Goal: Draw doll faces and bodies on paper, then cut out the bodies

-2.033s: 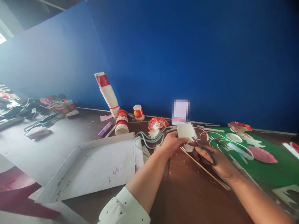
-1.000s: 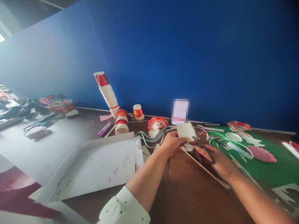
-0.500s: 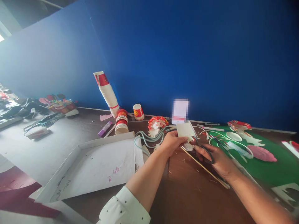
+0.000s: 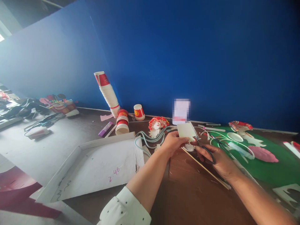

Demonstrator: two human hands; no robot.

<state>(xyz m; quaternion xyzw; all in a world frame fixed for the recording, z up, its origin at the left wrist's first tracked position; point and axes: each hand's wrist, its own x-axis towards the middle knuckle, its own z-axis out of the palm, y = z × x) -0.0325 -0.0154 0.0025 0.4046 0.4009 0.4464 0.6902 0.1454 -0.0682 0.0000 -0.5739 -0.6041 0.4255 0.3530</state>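
Observation:
My left hand (image 4: 172, 143) pinches a small pale-yellow paper piece (image 4: 185, 130) and holds it upright above the brown table. My right hand (image 4: 219, 161) is closed through the black handles of a pair of scissors (image 4: 203, 147), whose blades meet the paper's lower right edge. A thin wooden stick (image 4: 206, 169) lies on the table just under both hands. A small white cut-out scrap sits below the paper.
A white cardboard tray (image 4: 93, 165) lies to the left. Stacked paper cups (image 4: 108, 92), a short red cup stack (image 4: 122, 122) and one single cup (image 4: 139, 112) stand near the blue wall. A green sheet (image 4: 269, 168) with paper cut-outs lies at the right. A purple glue stick (image 4: 105, 129) lies nearby.
Almost nothing has changed; both hands keep the paper and scissors in the same place, with only slight shifts of the fingers.

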